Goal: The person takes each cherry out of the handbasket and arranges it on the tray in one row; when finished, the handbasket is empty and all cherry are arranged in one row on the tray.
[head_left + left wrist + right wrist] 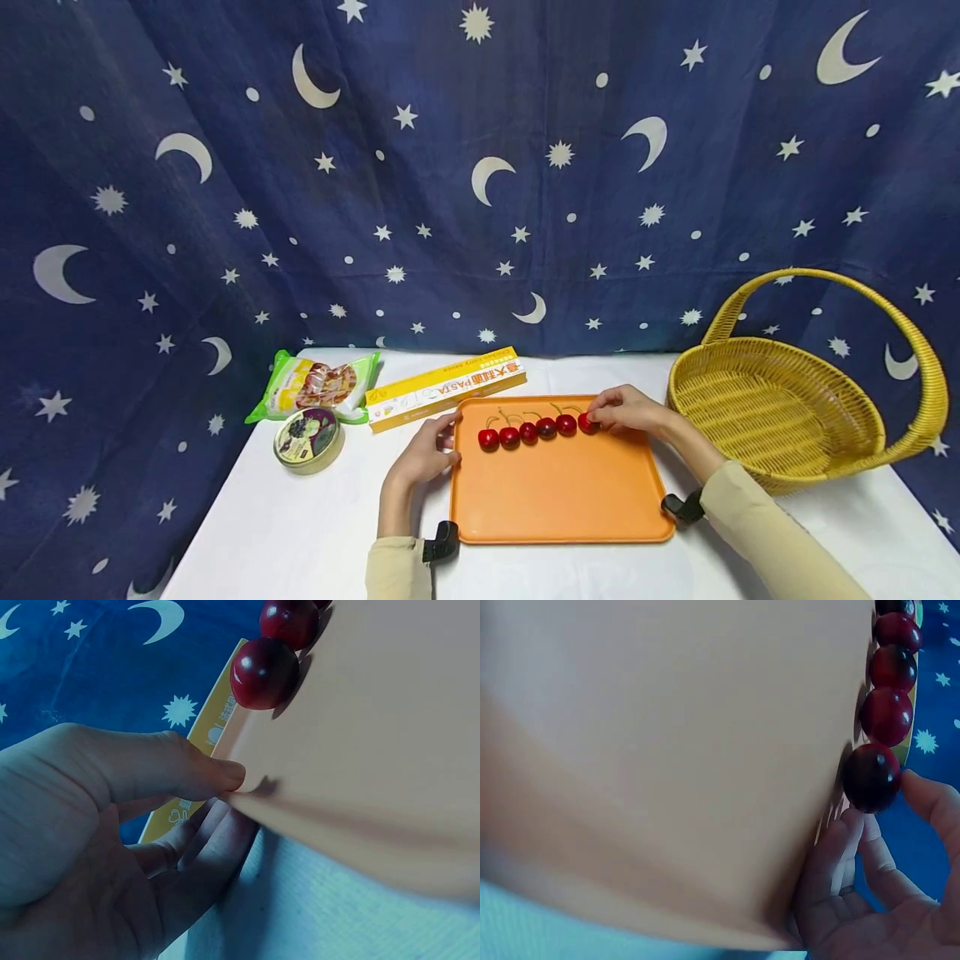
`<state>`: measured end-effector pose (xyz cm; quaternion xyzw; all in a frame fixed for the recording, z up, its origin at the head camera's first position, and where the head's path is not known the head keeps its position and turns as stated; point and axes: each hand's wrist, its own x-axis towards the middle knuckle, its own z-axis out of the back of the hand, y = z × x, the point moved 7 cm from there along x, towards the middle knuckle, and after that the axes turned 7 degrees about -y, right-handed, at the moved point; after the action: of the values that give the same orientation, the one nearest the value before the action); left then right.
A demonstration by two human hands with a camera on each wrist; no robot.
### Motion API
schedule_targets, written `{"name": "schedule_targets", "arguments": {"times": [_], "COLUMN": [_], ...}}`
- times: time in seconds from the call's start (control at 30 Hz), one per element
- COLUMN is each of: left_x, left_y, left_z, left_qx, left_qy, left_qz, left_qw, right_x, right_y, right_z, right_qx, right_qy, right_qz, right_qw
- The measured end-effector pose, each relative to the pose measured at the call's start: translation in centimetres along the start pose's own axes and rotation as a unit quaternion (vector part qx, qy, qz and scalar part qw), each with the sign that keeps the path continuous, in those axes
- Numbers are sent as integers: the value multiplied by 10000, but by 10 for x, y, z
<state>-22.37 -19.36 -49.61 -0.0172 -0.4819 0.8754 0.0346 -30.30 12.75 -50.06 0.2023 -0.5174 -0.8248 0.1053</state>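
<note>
An orange tray (555, 500) lies on the white table, with several dark red cherries (509, 437) lined up along its far part, thin stems pointing away. My left hand (422, 454) grips the tray's left edge. In the left wrist view its thumb (225, 774) presses the rim from above while the fingers lie underneath. At the row's right end my right hand (630, 410) pinches the last cherry (871, 778) between thumb and fingers. That cherry sits close beside its neighbour (887, 717).
Behind the tray's left corner lies a yellow pasta box (450, 390). Farther left are a green-edged food packet (322, 385) and a round tin (308, 440). A yellow wicker basket (682, 392) with a tall handle stands right of the tray. A starry blue curtain (435, 192) hangs behind.
</note>
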Motion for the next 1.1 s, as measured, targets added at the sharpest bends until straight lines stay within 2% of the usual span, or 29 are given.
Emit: {"name": "schedule_targets", "arguments": {"times": [0.2, 0.43, 0.63, 0.93, 1.1], "left_x": [-8, -18, -21, -20, -22], "left_y": [7, 10, 8, 6, 1], "left_z": [-4, 0, 5, 3, 4], "left_qx": [-18, -38, -90, -254, -93], "left_qy": [-4, -40, -97, -83, -152], "left_qz": [114, 178, 154, 210, 193], "left_qw": [9999, 9998, 9998, 9994, 9997], "right_x": [-4, -10, -10, -10, -13], "right_y": [-8, -8, -3, -2, 2], "right_z": [-4, -12, -14, -8, -6], "right_qx": [250, 151, 88, 93, 161], "right_qy": [170, 143, 137, 38, -121], "right_qz": [-30, -99, -58, -117, -78], "right_qw": [9995, 9997, 9998, 9999, 9998]}}
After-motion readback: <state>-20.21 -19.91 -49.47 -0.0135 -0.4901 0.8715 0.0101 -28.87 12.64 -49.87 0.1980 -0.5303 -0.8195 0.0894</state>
